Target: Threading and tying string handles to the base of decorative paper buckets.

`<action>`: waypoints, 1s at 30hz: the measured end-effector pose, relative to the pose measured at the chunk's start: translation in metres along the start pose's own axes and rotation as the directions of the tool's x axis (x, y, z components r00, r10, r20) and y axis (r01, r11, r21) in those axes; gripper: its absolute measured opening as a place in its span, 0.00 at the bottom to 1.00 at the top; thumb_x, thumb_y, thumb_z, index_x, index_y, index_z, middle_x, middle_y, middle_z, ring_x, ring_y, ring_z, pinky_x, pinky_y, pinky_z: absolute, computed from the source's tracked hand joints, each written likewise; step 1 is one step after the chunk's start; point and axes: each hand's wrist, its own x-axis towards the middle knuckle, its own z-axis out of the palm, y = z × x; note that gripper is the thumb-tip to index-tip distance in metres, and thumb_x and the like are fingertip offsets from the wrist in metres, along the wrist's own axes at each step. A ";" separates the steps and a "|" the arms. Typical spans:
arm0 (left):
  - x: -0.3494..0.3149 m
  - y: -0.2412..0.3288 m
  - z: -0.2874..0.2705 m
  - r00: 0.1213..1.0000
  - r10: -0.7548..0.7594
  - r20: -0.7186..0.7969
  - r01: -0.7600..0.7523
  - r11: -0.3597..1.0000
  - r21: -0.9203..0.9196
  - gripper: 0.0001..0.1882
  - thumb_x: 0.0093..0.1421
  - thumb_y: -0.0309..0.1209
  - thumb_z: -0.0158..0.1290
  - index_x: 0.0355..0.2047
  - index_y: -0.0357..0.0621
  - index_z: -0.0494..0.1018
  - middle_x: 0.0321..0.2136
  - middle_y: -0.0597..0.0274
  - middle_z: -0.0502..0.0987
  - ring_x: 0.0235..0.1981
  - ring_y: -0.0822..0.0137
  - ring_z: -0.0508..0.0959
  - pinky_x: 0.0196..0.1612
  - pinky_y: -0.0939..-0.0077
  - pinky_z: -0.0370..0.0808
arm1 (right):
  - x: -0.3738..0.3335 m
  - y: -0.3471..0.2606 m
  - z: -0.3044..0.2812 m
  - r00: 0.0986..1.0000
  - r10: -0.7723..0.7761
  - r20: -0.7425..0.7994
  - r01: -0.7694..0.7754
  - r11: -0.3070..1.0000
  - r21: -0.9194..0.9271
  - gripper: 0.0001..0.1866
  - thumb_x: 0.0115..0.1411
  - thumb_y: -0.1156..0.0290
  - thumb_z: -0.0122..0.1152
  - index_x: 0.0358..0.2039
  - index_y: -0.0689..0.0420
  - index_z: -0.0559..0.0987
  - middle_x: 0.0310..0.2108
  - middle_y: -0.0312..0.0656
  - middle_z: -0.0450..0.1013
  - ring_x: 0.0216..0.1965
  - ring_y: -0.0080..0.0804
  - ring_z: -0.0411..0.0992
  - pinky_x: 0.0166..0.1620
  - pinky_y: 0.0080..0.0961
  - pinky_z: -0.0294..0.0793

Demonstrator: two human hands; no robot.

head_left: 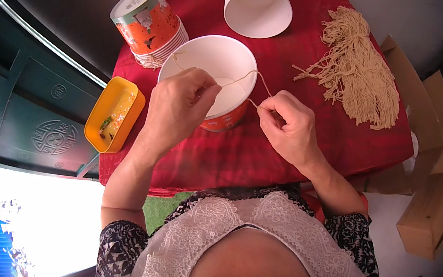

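A white-lined paper bucket (235, 55) with an orange outside stands upright on the red-covered table in front of me, its mouth facing up. A thin beige string (241, 78) runs across its right side. My left hand (183, 98) is over the bucket's mouth, thumb and fingers pinched on the string. Beside the bucket's right rim, my right hand (290, 124) pinches the string near a short end that sticks up by the rim. Another bit of string shows at the far left rim. Exactly how the string passes through the bucket wall is hard to make out.
Upside-down orange buckets (149, 28) are stacked at the far left. A nested white stack (257, 11) lies on its side behind. A bundle of beige strings (358, 70) lies at right, a yellow tray (130, 89) with small bits at left. Cardboard boxes (428, 216) stand beyond the table.
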 end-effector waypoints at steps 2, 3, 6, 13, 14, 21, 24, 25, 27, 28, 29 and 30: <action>0.001 0.000 0.001 1.000 -0.010 0.015 0.009 1.000 0.006 0.05 0.56 0.27 0.56 0.29 0.37 0.76 0.24 0.55 0.77 0.23 0.59 0.79 0.27 0.69 0.74 | 0.000 0.001 0.000 0.999 0.026 0.027 -0.026 1.000 -0.003 0.07 0.50 0.84 0.60 0.25 0.60 0.72 0.22 0.43 0.69 0.21 0.36 0.71 0.22 0.29 0.68; 0.001 0.001 0.000 1.000 -0.014 0.022 0.014 1.000 0.001 0.06 0.56 0.28 0.56 0.29 0.37 0.76 0.24 0.55 0.77 0.23 0.59 0.79 0.27 0.68 0.74 | 0.000 0.001 0.000 0.999 0.029 0.035 -0.029 1.000 -0.013 0.07 0.50 0.84 0.60 0.25 0.60 0.72 0.22 0.43 0.69 0.21 0.37 0.71 0.22 0.30 0.69; 0.002 0.001 0.001 0.999 -0.009 0.032 0.010 1.000 -0.003 0.06 0.56 0.28 0.56 0.29 0.36 0.76 0.24 0.54 0.77 0.24 0.59 0.79 0.27 0.68 0.74 | -0.001 0.003 0.002 0.999 0.030 0.038 -0.030 0.999 -0.016 0.07 0.50 0.84 0.61 0.25 0.61 0.72 0.22 0.43 0.70 0.21 0.38 0.72 0.22 0.31 0.69; 0.004 0.002 0.003 0.999 0.021 0.032 -0.022 1.000 0.011 0.06 0.56 0.28 0.56 0.28 0.36 0.76 0.24 0.53 0.77 0.24 0.58 0.79 0.28 0.67 0.74 | 0.000 0.004 0.002 0.999 0.025 0.045 -0.025 1.000 -0.001 0.06 0.50 0.83 0.61 0.27 0.61 0.73 0.24 0.44 0.72 0.23 0.39 0.73 0.23 0.31 0.71; 0.004 0.002 0.003 0.999 0.021 0.033 -0.022 1.000 0.011 0.06 0.56 0.28 0.56 0.28 0.36 0.76 0.24 0.53 0.77 0.24 0.58 0.79 0.28 0.67 0.74 | 0.000 0.004 0.002 0.999 0.025 0.044 -0.025 1.000 0.000 0.06 0.50 0.83 0.61 0.27 0.61 0.73 0.24 0.44 0.72 0.23 0.39 0.73 0.23 0.31 0.71; 0.006 0.000 0.005 0.995 0.085 0.052 -0.085 0.996 0.011 0.04 0.57 0.24 0.57 0.30 0.33 0.76 0.22 0.60 0.75 0.21 0.75 0.73 0.24 0.79 0.69 | 0.003 0.003 0.004 1.000 0.002 0.028 -0.001 1.000 -0.003 0.05 0.52 0.82 0.62 0.29 0.61 0.74 0.26 0.46 0.74 0.26 0.43 0.75 0.26 0.32 0.73; 0.007 0.000 0.005 0.995 0.084 0.059 -0.085 0.996 0.013 0.04 0.57 0.23 0.57 0.31 0.33 0.76 0.22 0.60 0.75 0.21 0.75 0.73 0.24 0.79 0.69 | 0.003 0.004 0.006 1.000 0.007 0.024 -0.007 1.000 -0.008 0.05 0.52 0.82 0.62 0.29 0.61 0.74 0.26 0.46 0.74 0.26 0.44 0.75 0.26 0.33 0.73; 0.008 0.000 0.004 0.995 0.078 0.067 -0.079 0.997 0.014 0.04 0.58 0.23 0.57 0.31 0.33 0.76 0.22 0.60 0.75 0.21 0.75 0.73 0.24 0.79 0.69 | 0.003 0.004 0.006 1.000 0.013 0.021 -0.013 1.000 -0.011 0.05 0.52 0.82 0.62 0.29 0.61 0.74 0.26 0.46 0.74 0.26 0.44 0.76 0.26 0.33 0.73; 0.009 0.002 0.005 0.996 0.069 0.061 -0.070 0.997 0.014 0.05 0.57 0.26 0.57 0.29 0.34 0.76 0.23 0.56 0.76 0.22 0.66 0.76 0.26 0.73 0.71 | 0.004 0.004 0.007 1.000 0.009 0.022 -0.008 1.000 -0.018 0.05 0.52 0.82 0.62 0.29 0.61 0.74 0.25 0.46 0.74 0.26 0.44 0.76 0.26 0.33 0.73; 0.009 0.002 0.005 0.997 0.061 0.054 -0.061 0.998 0.014 0.06 0.56 0.28 0.56 0.28 0.36 0.76 0.23 0.52 0.77 0.23 0.56 0.79 0.27 0.67 0.74 | 0.004 0.004 0.007 1.000 0.002 0.023 -0.002 1.000 -0.024 0.06 0.52 0.82 0.62 0.29 0.61 0.74 0.25 0.46 0.74 0.26 0.44 0.76 0.26 0.33 0.73; 0.008 0.001 0.006 0.997 0.060 0.053 -0.061 0.998 0.016 0.06 0.56 0.28 0.56 0.28 0.36 0.76 0.23 0.52 0.77 0.23 0.56 0.79 0.27 0.67 0.74 | 0.004 0.005 0.008 1.000 0.001 0.023 0.000 1.000 -0.023 0.06 0.52 0.82 0.62 0.29 0.61 0.74 0.25 0.46 0.74 0.26 0.44 0.76 0.26 0.33 0.73; 0.008 0.000 0.007 0.995 0.075 0.063 -0.076 0.997 0.018 0.05 0.57 0.26 0.56 0.30 0.34 0.76 0.23 0.56 0.76 0.23 0.66 0.76 0.26 0.73 0.71 | 0.004 0.005 0.008 1.000 -0.007 0.007 0.007 1.000 -0.022 0.06 0.52 0.82 0.62 0.29 0.61 0.74 0.25 0.46 0.74 0.25 0.43 0.76 0.26 0.32 0.73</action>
